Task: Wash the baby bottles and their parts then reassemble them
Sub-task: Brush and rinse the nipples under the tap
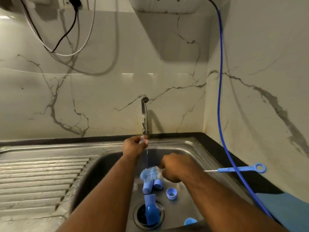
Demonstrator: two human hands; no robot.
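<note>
No writing, label, brand, number or sign can be read anywhere in the view. The white box point(164, 5) on the wall at twelve o'clock shows only two small dark spots on its underside, perhaps holes rather than print. The blue caps point(171, 193) in the sink point(192, 148) at six o'clock and the blue handle point(240, 169) on the counter at three o'clock show plain surfaces, and any fine moulded marks on them would be too blurred to make out.
</note>
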